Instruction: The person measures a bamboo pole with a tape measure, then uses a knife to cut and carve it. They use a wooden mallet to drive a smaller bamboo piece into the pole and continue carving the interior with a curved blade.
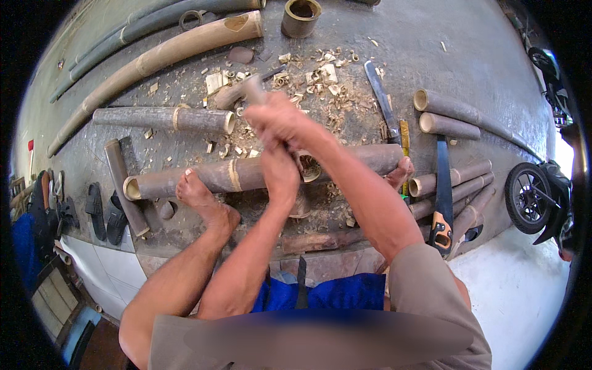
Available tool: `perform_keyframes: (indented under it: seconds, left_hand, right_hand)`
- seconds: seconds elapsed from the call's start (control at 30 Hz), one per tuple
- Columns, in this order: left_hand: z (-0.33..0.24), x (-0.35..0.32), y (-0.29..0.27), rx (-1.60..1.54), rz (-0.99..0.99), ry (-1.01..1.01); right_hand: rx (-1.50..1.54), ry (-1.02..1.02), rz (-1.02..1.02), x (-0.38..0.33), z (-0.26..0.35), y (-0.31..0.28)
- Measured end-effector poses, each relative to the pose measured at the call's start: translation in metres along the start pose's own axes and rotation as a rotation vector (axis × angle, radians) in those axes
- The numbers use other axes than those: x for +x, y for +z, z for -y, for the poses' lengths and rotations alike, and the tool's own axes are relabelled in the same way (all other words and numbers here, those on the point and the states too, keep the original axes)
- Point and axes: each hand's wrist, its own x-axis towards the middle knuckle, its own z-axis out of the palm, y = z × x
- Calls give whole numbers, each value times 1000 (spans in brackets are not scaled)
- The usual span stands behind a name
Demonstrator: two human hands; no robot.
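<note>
A thick bamboo pole [209,176] lies crosswise in front of me, with my bare feet [196,191] on it toward both ends. A hole with a pale cut rim [310,165] opens in its upper side. My left hand [280,172] is closed right beside that hole; a dark bit shows at its top, but what it grips is mostly hidden. Just above it, my right hand [277,120] is wrapped round a pale wooden handle [254,90] that points up and is blurred. The handle's lower end is hidden by the hands.
Wood shavings [327,77] cover the floor beyond the pole. A long blade [379,95], a yellow ruler [404,135] and a handsaw [443,197] lie to the right. Bamboo lengths [447,105] lie on both sides. A motorbike [533,197] stands far right, sandals [115,219] left.
</note>
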Motion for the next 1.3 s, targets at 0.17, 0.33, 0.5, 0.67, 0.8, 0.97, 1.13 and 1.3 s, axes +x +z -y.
perform_keyframes:
  seconds: [0.17,0.33,0.5,0.67,0.8,0.97,1.13,1.3]
  left_hand:
    - [15,-49,12,-205,-428,-146]
    - [-7,13,24,-697,24,-316]
    - [-27,39,30,-416,368,-421]
    - [-28,48,39,-100,800,-191]
    - [-23,37,42,126,1069,158]
    - [-27,35,53,238,1272,215]
    - [-31,76,40,433,851,30]
    - [-17,56,3,257,474,-132]
  right_hand:
    - [-701,-70,609,-9,-8,60]
    - [-580,-11,51,29,-7,0]
    - [-358,-2,-458,9,-1,-35]
    - [137,-159,-776,-48,4,-51]
    - [384,-293,-1108,-103,-18,-45]
    - [558,-320,-1316,-124,-41,-45]
    - [693,-339,-798,-54,-37,-71]
    - [446,87,-326,8,-23,-60]
